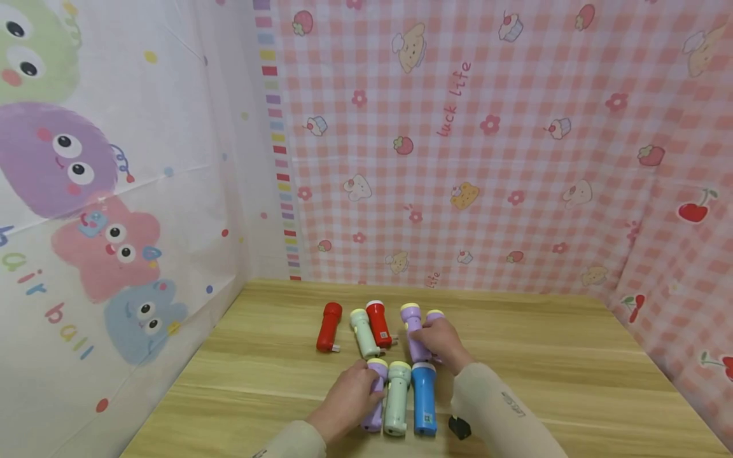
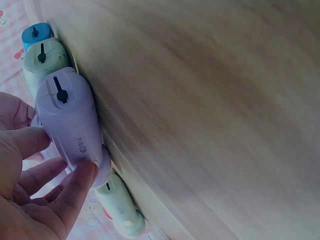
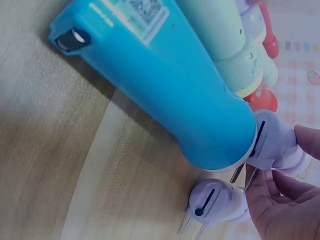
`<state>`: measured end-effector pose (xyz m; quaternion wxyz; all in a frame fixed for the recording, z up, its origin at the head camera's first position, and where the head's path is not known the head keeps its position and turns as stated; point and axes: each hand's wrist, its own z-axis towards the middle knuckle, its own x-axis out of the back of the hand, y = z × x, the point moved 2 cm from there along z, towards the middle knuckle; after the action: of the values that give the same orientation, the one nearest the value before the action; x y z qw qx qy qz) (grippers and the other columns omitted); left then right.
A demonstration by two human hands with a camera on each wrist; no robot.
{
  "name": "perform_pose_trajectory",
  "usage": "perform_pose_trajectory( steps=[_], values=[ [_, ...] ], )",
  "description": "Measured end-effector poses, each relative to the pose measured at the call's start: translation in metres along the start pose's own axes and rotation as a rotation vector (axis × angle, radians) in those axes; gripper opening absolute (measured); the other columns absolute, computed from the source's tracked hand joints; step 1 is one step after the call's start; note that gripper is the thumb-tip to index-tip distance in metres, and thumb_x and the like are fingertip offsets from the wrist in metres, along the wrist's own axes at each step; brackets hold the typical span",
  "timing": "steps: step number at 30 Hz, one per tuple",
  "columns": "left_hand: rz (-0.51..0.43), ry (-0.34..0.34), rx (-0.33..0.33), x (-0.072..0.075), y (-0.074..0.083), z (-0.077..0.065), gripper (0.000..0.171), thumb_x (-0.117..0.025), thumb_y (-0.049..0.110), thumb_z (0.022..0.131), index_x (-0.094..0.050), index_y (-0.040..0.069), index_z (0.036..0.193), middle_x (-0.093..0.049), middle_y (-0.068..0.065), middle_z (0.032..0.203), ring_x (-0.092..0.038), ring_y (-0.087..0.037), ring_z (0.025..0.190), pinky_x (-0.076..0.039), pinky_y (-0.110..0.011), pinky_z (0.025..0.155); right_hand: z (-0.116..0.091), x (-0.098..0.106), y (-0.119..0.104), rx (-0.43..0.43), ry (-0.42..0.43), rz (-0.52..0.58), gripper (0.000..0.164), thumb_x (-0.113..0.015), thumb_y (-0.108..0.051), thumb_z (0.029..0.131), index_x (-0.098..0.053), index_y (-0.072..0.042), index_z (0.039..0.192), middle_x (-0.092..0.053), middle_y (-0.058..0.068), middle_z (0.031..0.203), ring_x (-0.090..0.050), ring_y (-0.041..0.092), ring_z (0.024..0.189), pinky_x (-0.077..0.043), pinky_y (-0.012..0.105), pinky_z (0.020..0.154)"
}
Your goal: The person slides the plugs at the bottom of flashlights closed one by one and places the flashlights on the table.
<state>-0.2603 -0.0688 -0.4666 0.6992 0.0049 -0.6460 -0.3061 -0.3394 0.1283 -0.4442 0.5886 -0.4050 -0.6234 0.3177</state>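
Observation:
My left hand (image 1: 349, 395) grips a purple flashlight (image 2: 72, 120), thumb and fingertips on its sides, at the left end of the front row. Beside that flashlight lie a pale green flashlight (image 1: 396, 402) and a blue flashlight (image 1: 425, 394) with a label. Farther back, my right hand (image 1: 445, 343) holds a second purple flashlight (image 1: 411, 313) between thumb and fingers; metal plug prongs stick out at its near end. Just right of it is a third purple flashlight (image 3: 215, 200), mostly hidden behind the right hand in the head view.
At the back left lie a red flashlight (image 1: 329, 327), a pale green flashlight (image 1: 363, 332) and another red flashlight (image 1: 378, 321) with a white rim. A small black object (image 1: 460, 427) is near the right forearm. Printed cloths hang behind and beside the wooden table (image 1: 550, 356).

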Motion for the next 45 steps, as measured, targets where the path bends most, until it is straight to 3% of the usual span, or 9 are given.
perform_pose_trajectory(
  steps=[11,17,23,31,38,45],
  values=[
    [-0.011,-0.018,0.024,0.001,0.0,0.0,0.02,-0.077,0.021,0.087,-0.072,0.002,0.094,-0.051,0.0,0.084,-0.049,-0.009,0.071,-0.047,-0.028,0.065,-0.007,0.008,-0.001,-0.019,-0.025,0.083,0.029,-0.067,-0.014,0.086,-0.063,0.008,0.105,-0.063,0.018,0.099,-0.06,0.028,0.083,-0.051,0.035,0.065],
    [-0.032,-0.035,0.043,0.0,-0.001,0.0,0.021,-0.077,0.021,0.088,-0.072,0.002,0.096,-0.051,0.0,0.085,-0.049,-0.009,0.072,-0.047,-0.028,0.065,-0.004,0.009,0.002,-0.03,-0.016,0.102,0.03,-0.068,-0.014,0.084,-0.062,0.009,0.101,-0.062,0.017,0.096,-0.059,0.027,0.083,-0.05,0.036,0.068],
    [-0.036,-0.015,0.02,0.0,-0.004,0.0,0.018,-0.077,0.02,0.086,-0.072,0.004,0.092,-0.05,0.001,0.083,-0.048,-0.009,0.07,-0.045,-0.027,0.063,-0.004,0.012,0.002,-0.079,-0.023,0.103,0.037,-0.067,-0.018,0.086,-0.06,0.009,0.109,-0.063,0.018,0.101,-0.06,0.028,0.087,-0.051,0.036,0.072],
    [-0.029,-0.011,0.011,0.001,-0.003,-0.001,0.016,-0.077,0.02,0.086,-0.071,0.005,0.089,-0.05,0.002,0.081,-0.048,-0.008,0.069,-0.045,-0.027,0.062,-0.003,0.014,0.003,-0.047,0.016,0.171,0.038,-0.07,-0.012,0.081,-0.062,0.014,0.108,-0.065,0.021,0.097,-0.062,0.027,0.081,-0.053,0.035,0.068],
    [-0.028,-0.016,0.014,0.003,-0.003,-0.002,0.016,-0.076,0.02,0.087,-0.071,0.005,0.092,-0.05,0.002,0.081,-0.047,-0.008,0.069,-0.045,-0.027,0.062,-0.004,0.015,0.004,-0.064,-0.01,0.215,0.044,-0.069,-0.011,0.085,-0.057,0.017,0.118,-0.063,0.026,0.106,-0.063,0.032,0.09,-0.054,0.044,0.08],
    [-0.038,-0.005,0.021,0.003,-0.004,-0.002,0.019,-0.076,0.02,0.088,-0.072,0.002,0.093,-0.051,0.002,0.081,-0.048,-0.008,0.069,-0.045,-0.026,0.061,-0.008,0.017,0.002,-0.078,-0.015,0.241,0.047,-0.069,-0.01,0.087,-0.054,0.017,0.123,-0.062,0.028,0.112,-0.063,0.034,0.095,-0.053,0.046,0.084]
  ],
)
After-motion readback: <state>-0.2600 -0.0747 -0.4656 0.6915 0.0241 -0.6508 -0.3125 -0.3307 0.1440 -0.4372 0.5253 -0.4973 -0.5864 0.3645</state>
